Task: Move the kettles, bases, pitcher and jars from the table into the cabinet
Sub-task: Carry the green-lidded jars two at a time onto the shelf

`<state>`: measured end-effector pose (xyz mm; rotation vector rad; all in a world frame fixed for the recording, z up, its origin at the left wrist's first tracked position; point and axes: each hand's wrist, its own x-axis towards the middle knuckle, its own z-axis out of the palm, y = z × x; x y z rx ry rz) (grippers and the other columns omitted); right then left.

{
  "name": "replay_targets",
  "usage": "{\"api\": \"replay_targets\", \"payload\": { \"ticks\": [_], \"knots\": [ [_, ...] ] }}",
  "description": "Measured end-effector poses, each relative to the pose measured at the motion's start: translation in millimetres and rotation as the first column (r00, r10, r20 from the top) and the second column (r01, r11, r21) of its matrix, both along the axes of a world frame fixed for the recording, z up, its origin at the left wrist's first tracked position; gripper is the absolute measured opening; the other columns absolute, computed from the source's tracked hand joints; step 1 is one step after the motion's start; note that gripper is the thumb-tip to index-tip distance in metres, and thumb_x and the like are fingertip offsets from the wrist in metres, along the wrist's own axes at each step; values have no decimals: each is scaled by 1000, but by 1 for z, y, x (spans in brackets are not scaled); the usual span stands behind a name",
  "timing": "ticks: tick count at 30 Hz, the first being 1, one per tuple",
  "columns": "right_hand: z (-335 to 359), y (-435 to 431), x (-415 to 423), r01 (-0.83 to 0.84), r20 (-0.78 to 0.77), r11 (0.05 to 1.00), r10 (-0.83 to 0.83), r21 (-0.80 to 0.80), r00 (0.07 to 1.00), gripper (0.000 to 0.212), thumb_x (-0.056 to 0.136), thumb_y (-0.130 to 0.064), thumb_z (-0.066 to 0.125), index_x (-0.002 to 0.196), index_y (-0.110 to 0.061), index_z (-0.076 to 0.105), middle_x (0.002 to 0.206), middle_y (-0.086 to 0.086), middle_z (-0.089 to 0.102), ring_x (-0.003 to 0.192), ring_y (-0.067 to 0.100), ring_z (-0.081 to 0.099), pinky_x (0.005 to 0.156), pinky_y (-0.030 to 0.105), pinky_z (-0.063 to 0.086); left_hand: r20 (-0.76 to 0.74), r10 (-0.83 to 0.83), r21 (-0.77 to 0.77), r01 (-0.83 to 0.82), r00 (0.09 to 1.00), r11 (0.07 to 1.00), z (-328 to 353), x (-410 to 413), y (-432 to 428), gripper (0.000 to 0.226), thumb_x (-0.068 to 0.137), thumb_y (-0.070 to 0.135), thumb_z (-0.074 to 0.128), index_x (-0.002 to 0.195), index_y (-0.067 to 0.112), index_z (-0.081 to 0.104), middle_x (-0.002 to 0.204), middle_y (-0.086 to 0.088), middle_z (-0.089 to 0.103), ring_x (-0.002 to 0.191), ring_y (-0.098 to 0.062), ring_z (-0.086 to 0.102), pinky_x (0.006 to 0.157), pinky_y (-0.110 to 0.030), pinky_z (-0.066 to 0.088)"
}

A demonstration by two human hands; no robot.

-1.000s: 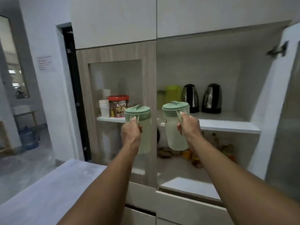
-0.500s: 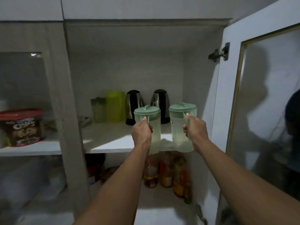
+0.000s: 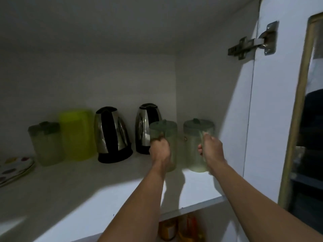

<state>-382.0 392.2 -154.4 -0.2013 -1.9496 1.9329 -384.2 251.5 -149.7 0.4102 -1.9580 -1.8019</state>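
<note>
Both my arms reach into the cabinet above its white shelf (image 3: 87,193). My left hand (image 3: 160,151) grips the handle of a pale green lidded jar (image 3: 166,135). My right hand (image 3: 211,149) grips the handle of a second green lidded jar (image 3: 194,145) near the cabinet's right wall. Whether the jars touch the shelf I cannot tell. Behind them stand two steel kettles on black bases, one (image 3: 111,135) in the middle and one (image 3: 145,126) partly hidden by the left jar. A yellow-green pitcher (image 3: 77,135) and a third green jar (image 3: 45,144) stand further left.
A stack of spotted plates (image 3: 15,168) lies at the shelf's left edge. The open cabinet door (image 3: 283,102) with its hinge (image 3: 253,41) stands on the right. Bottles (image 3: 180,227) sit on the shelf below.
I have stepped closer and both hands have carried the two green jars forward from in front of the shelf edge to over the shelf, beside the right kettle.
</note>
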Motion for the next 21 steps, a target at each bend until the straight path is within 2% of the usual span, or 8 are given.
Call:
{"api": "replay_targets", "payload": {
  "ticks": [4,7,10,12,14,17,19,21],
  "knots": [
    [1,-13,-36,19,6,1000,-19,20,1000,35,99,-31,40,83,-9,61,74,11,63,68,26,56,68,34,44,34,-30,-52,31,999,998,3,-46,1,49,103,33,35,117,-6,62,124,-26,62,115,-39,59,94,-38,46],
    [1,-18,-56,19,-4,1000,-19,19,1000,38,99,-33,41,74,-11,60,68,10,63,68,27,57,73,38,46,82,-5,-48,9,997,999,5,-71,0,54,101,37,34,119,-6,62,125,-26,63,115,-40,59,97,-41,48],
    [0,-20,-68,4,-17,1000,-4,12,1000,41,100,-32,43,67,-12,58,63,9,60,64,26,55,71,38,45,71,13,-47,-9,997,999,6,-81,-4,53,102,34,34,127,-7,57,132,-27,57,122,-41,54,101,-39,44],
    [0,-21,-72,-3,-11,1000,3,-3,1000,42,100,-32,44,67,-10,58,62,10,61,64,26,54,71,38,44,50,22,-47,-20,999,999,3,-87,-7,52,101,34,36,125,-6,58,130,-27,59,120,-41,56,101,-39,44],
    [2,-21,-72,-23,15,1000,23,-16,1000,44,99,-36,44,74,-6,63,66,12,64,65,27,56,70,37,45,46,-2,3,2,999,1000,0,-89,-8,58,96,42,36,118,-3,63,122,-25,65,111,-40,61,99,-44,47],
    [-1,-16,-70,-40,60,999,39,15,997,58,98,-51,41,91,-1,69,79,15,71,75,30,63,83,40,50,68,-18,45,15,998,999,0,-85,-10,82,82,63,27,119,1,65,123,-22,65,112,-40,62,101,-45,46],
    [-2,-13,-66,-41,86,998,37,56,996,65,95,-61,38,97,-4,68,87,15,73,83,32,66,88,43,53,104,-13,77,5,994,997,5,-71,-14,82,88,65,28,130,1,58,132,-21,59,120,-39,56,104,-39,43],
    [-2,-9,-60,-37,100,996,29,81,995,69,90,-68,41,99,-4,68,92,17,72,86,34,67,89,47,54,165,22,17,-25,986,1000,5,-60,-16,76,96,61,28,139,2,49,139,-22,52,126,-37,51,103,-37,40]
  ]
}}
